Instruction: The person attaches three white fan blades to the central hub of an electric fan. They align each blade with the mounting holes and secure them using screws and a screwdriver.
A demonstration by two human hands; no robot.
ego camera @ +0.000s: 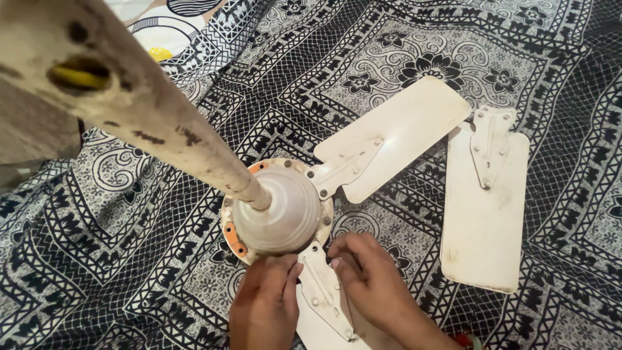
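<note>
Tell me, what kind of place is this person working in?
Probably a home, not a workshop. A ceiling fan motor with its blades lies on a black-and-white patterned cloth, likely a bedsheet, with a loose fan blade beside it. The left hand and right hand work at a blade bracket.

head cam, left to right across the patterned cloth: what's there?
Downrod → fan motor housing → attached blade → loose blade. Left hand and right hand sit below the housing at a third blade's bracket.
</note>
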